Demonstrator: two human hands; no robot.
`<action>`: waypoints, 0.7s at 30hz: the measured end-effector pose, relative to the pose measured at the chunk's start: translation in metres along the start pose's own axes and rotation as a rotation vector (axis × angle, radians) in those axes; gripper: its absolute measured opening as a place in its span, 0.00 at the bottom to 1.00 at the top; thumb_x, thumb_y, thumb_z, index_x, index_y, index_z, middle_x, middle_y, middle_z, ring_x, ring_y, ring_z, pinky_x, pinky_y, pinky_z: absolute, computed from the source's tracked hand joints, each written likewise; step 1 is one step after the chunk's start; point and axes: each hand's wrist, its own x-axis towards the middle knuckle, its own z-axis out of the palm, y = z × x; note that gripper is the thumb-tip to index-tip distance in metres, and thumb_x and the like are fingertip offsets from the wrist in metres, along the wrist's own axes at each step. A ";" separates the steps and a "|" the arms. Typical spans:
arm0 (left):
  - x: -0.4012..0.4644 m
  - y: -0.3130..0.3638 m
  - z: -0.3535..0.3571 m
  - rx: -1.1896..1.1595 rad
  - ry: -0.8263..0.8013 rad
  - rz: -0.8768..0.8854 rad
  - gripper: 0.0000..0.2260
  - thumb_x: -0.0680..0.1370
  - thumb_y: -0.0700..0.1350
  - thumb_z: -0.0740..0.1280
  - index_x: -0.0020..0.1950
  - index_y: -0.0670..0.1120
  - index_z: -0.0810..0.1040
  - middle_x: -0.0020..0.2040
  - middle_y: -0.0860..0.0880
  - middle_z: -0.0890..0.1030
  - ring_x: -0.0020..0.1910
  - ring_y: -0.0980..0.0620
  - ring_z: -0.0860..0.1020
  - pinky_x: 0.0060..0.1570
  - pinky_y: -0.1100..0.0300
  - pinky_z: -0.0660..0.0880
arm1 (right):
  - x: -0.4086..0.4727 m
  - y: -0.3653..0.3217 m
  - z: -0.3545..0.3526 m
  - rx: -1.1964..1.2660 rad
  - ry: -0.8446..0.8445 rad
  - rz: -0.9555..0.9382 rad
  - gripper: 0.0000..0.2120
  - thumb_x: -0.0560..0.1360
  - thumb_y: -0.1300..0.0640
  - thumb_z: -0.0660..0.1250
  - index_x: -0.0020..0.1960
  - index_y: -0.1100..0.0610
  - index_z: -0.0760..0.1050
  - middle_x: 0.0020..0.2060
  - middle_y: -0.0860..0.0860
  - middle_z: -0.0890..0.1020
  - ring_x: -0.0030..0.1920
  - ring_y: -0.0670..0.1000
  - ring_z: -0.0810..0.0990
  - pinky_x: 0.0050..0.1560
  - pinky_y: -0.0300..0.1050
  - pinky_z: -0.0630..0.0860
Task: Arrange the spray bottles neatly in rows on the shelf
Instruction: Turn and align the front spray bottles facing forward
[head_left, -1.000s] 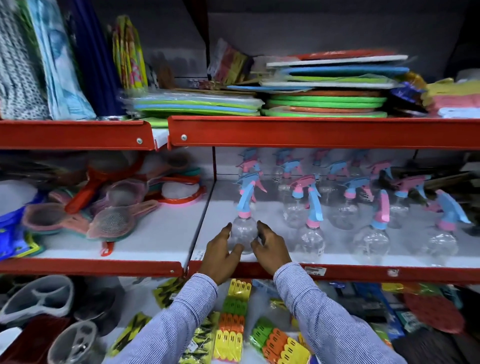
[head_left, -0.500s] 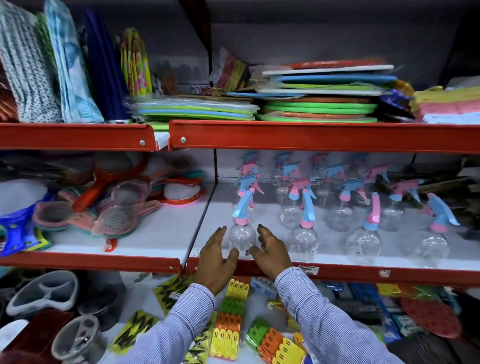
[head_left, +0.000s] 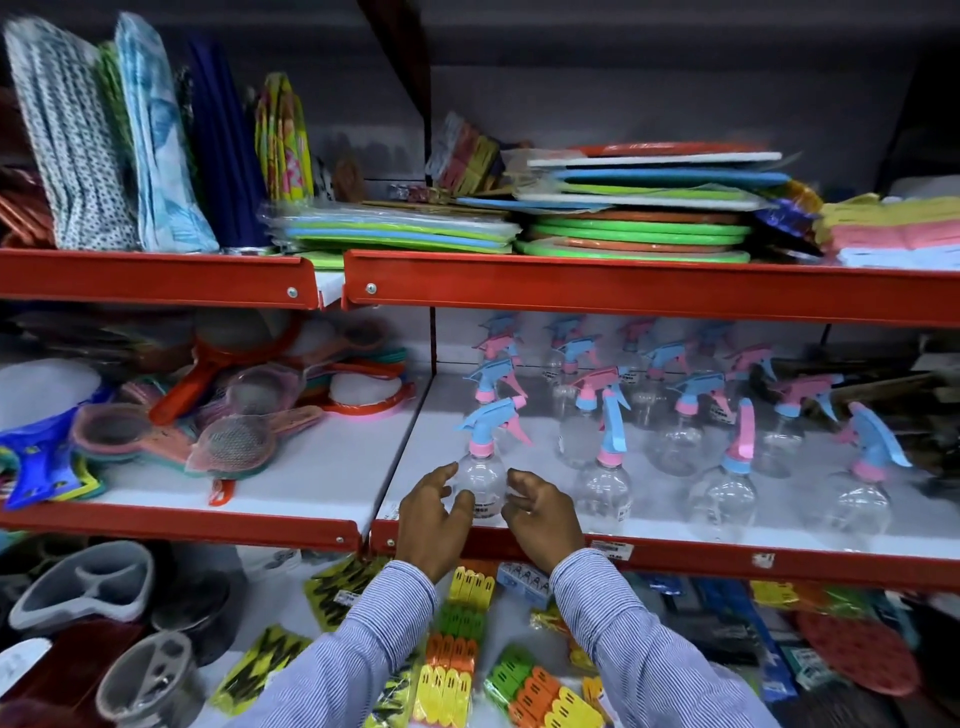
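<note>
Clear spray bottles with blue and pink trigger heads stand in rough rows on the white shelf (head_left: 421, 447) behind a red front lip. The front-left spray bottle (head_left: 482, 475) stands upright near the lip, nozzle pointing left. My left hand (head_left: 431, 514) cups its left side, thumb across its front. My right hand (head_left: 543, 519) has its fingertips against the bottle's right side. More front-row bottles (head_left: 602, 488) (head_left: 722, 499) (head_left: 852, 501) stand to the right, their heads turned different ways. Further bottles (head_left: 576, 431) stand behind them.
The left compartment holds a heap of plastic strainers (head_left: 234, 447). Stacked coloured mats (head_left: 639, 228) and folded cloths fill the shelf above. Below lie packs of clothes pegs (head_left: 452, 660) and grey divided containers (head_left: 83, 587). A bare strip of shelf lies left of the held bottle.
The front-left bottle's head has turned from facing me to pointing left. My hands opened half a second ago and are back against its sides. The view has shifted slightly.
</note>
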 end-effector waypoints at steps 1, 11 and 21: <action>0.002 -0.001 0.000 -0.006 -0.017 -0.006 0.23 0.73 0.49 0.61 0.67 0.46 0.74 0.63 0.45 0.81 0.57 0.49 0.80 0.58 0.53 0.78 | -0.001 0.001 0.000 0.004 0.015 -0.011 0.22 0.73 0.65 0.65 0.67 0.60 0.72 0.63 0.54 0.79 0.57 0.50 0.80 0.56 0.37 0.72; 0.009 -0.007 0.003 -0.033 -0.054 -0.022 0.20 0.77 0.42 0.63 0.69 0.46 0.73 0.63 0.44 0.80 0.60 0.49 0.79 0.53 0.64 0.70 | -0.002 0.008 0.001 -0.029 0.073 -0.025 0.21 0.73 0.63 0.66 0.65 0.59 0.74 0.62 0.53 0.80 0.51 0.45 0.80 0.51 0.32 0.72; -0.004 -0.012 -0.001 0.012 0.084 0.179 0.22 0.71 0.47 0.63 0.65 0.47 0.75 0.65 0.47 0.78 0.63 0.50 0.76 0.62 0.48 0.76 | -0.013 0.014 -0.006 -0.031 0.185 -0.104 0.21 0.71 0.66 0.63 0.63 0.56 0.76 0.56 0.51 0.83 0.52 0.44 0.81 0.45 0.22 0.73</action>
